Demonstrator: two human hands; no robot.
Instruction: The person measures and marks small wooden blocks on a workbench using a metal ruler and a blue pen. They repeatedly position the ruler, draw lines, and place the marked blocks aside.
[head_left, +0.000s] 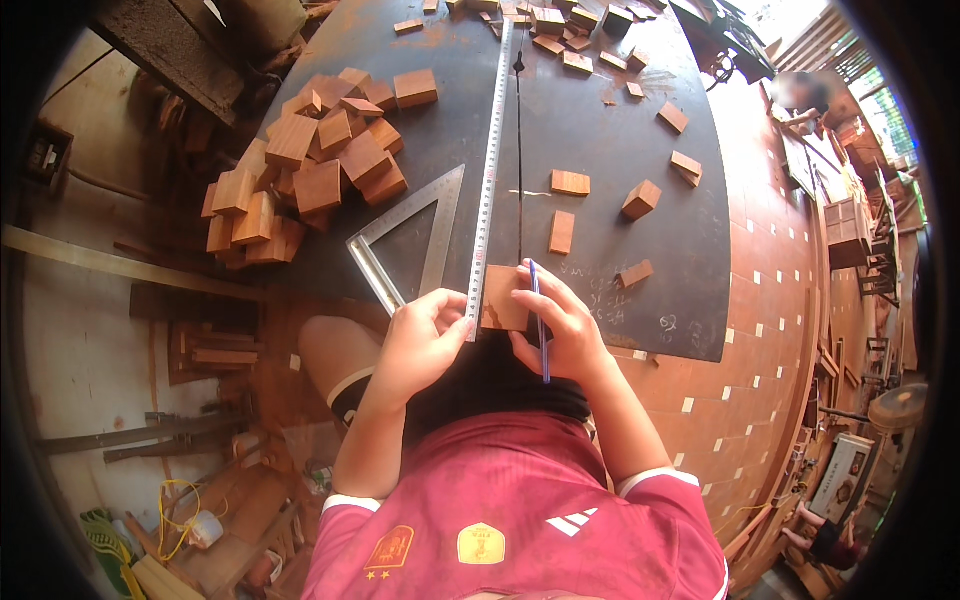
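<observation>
Table [620,110], dark-topped. Block pile [291,141], wooden, table's left. Measuring tape [487,190], lengthwise. Metal square [444,218], triangular, left of tape. Left hand [428,332]: fingertips and thumb at tape's near end; pinching or merely touching, cannot tell. Right hand [562,328]: fingers clamped on pen [541,325]. Wooden block [500,292]: table's near edge, between hands. Pen: blue, slim.

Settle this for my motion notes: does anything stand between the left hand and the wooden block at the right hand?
Yes, the measuring tape: its near end runs along the left side of the wooden block, between it and the left hand. Nothing else visible does.
</observation>
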